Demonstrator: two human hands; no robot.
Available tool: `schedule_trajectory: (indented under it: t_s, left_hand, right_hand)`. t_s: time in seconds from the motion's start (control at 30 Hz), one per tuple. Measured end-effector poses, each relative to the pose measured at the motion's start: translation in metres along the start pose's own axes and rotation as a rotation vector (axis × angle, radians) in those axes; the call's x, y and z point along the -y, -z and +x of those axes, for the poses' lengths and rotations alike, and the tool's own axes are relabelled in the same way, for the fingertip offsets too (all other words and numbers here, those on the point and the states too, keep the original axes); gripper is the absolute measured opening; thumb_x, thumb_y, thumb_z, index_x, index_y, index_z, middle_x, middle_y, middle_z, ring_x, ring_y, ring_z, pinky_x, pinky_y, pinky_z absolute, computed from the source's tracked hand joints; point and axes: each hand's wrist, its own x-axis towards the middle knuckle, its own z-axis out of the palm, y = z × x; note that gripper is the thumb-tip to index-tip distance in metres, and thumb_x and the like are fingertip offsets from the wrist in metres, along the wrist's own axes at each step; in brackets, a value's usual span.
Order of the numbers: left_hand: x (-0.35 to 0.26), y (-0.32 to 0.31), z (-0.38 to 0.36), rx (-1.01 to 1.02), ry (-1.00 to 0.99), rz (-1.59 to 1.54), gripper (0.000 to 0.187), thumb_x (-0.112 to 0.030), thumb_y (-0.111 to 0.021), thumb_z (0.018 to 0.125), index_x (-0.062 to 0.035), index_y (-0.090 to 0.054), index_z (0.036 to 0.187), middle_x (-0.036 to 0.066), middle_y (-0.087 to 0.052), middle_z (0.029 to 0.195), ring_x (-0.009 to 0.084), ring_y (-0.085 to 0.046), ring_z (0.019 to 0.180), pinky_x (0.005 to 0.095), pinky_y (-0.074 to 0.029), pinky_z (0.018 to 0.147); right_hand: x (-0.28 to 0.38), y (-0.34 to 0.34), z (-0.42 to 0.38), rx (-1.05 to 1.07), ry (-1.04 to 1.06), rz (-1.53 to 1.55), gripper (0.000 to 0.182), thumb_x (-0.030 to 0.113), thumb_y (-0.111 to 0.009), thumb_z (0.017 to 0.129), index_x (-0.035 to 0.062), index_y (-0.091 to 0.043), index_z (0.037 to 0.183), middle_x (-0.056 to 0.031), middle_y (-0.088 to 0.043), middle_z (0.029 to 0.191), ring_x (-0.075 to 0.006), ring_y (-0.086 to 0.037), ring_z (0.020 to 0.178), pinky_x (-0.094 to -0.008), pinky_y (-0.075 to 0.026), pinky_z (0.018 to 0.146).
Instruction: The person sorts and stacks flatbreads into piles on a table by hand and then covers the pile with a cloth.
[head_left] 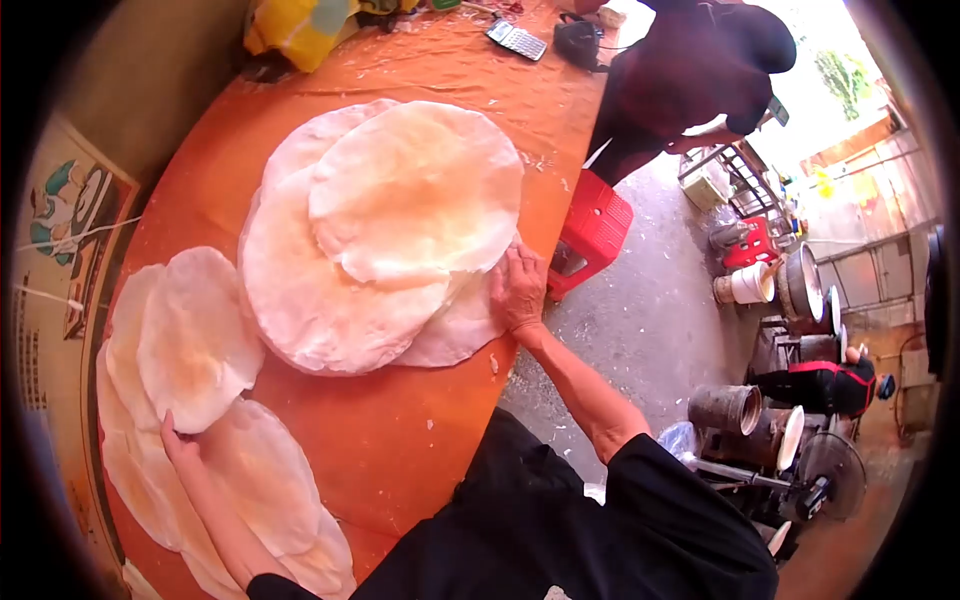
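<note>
your left hand (182, 444) grasped the sheet (195, 340) beyond it; your right hand (519, 287) touched the pile (340, 300) beside it, grip unclear.

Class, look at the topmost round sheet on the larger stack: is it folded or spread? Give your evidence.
Spread. The topmost sheet shows its broad, rounded face with no fold visible, lying over another sheet.

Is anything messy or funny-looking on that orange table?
Yes, a little: small pale scraps lie loose on the orange table. In the stack by the right hand, the top sheet sits off-centre, so the edges don't line up. Nothing looks clearly spilled or broken.
</note>
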Motion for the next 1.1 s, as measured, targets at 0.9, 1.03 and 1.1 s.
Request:
schedule_trajectory:
  t_s: [0.9,1.03,1.1]
  left_hand:
    - [-0.154,-0.285,-0.244,0.382,-0.503,-0.020,0.038,-0.024,-0.054,0.096,0.0027,-0.054,0.123,0.014,-0.063,0.116,0.0229,-0.063,0.105,0.0353,-0.050,0.094]
    - [0.018,-0.261,-0.225,0.475,-0.250,-0.023,0.041,-0.018,-0.065,0.091,-0.0012,-0.052,0.125,0.007,-0.059,0.118,0.0181,-0.058,0.108,0.0335,-0.050,0.092]
    - [0.083,-0.267,-0.253,0.384,-0.041,-0.004,0.040,-0.006,-0.062,0.089,0.0013,-0.051,0.126,0.009,-0.058,0.120,0.0208,-0.058,0.109,0.0338,-0.049,0.093]
  right_hand:
    - [-0.012,-0.009,-0.005,0.004,0.024,-0.015,0.034,0.014,-0.065,0.080,-0.0011,-0.062,0.110,-0.0211,-0.060,0.115,-0.0371,-0.052,0.111,-0.0432,-0.041,0.099]
    - [-0.010,-0.009,-0.006,0.003,0.037,-0.022,0.036,0.015,-0.066,0.077,-0.0018,-0.062,0.108,-0.0209,-0.059,0.115,-0.0367,-0.052,0.109,-0.0430,-0.041,0.098]
    - [-0.015,-0.012,-0.005,-0.002,0.058,-0.029,0.036,0.015,-0.067,0.077,-0.0016,-0.062,0.108,-0.0209,-0.060,0.114,-0.0366,-0.052,0.109,-0.0430,-0.041,0.097]
